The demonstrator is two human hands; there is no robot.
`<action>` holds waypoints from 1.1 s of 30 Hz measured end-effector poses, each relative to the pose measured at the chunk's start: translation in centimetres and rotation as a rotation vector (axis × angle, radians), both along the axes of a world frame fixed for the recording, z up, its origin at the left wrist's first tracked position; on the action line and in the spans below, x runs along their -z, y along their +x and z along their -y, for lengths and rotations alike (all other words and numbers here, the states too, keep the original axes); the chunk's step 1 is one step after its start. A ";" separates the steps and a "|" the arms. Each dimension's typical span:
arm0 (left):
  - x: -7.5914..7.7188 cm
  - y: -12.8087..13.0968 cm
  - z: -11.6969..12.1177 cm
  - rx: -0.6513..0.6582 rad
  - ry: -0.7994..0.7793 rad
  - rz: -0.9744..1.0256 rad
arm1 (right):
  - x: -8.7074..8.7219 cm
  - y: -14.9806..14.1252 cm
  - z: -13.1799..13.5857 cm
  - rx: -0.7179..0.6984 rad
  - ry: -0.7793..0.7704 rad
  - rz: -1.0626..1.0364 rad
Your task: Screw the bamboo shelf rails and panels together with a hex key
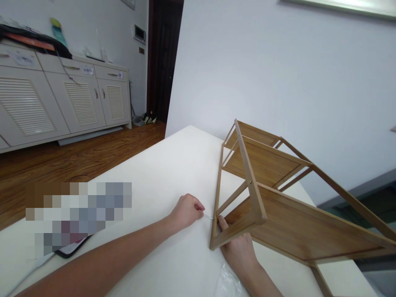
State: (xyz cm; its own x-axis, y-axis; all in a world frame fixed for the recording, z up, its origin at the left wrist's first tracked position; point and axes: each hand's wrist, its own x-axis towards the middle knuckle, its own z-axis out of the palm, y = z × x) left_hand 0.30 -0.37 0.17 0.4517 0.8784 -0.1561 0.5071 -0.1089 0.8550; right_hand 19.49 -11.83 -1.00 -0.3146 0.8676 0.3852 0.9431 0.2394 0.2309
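Observation:
A wooden shelf rack lies on its side on the white table. My left hand is closed in a pinch on a thin metal tool whose tip points at the rack's near leg. My right hand grips the lower end of that frame, with the thumb pressed on the bottom crossbar.
A phone with a white cable lies at the table's left edge beside a blurred patch. Clear plastic lies under my right wrist. A white sideboard stands across the wooden floor. A white wall rises behind the table.

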 end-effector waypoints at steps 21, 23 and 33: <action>-0.8 -0.5 0.8 0.195 0.515 -0.261 | -0.3 -0.3 0.0 0.025 -0.060 -0.004; -0.7 -0.6 0.5 0.157 0.396 -0.222 | -0.2 -0.3 -0.1 0.023 -0.064 -0.010; -0.6 -0.5 -0.4 0.154 0.363 -0.226 | -4.7 -0.5 1.4 -0.223 0.252 -0.224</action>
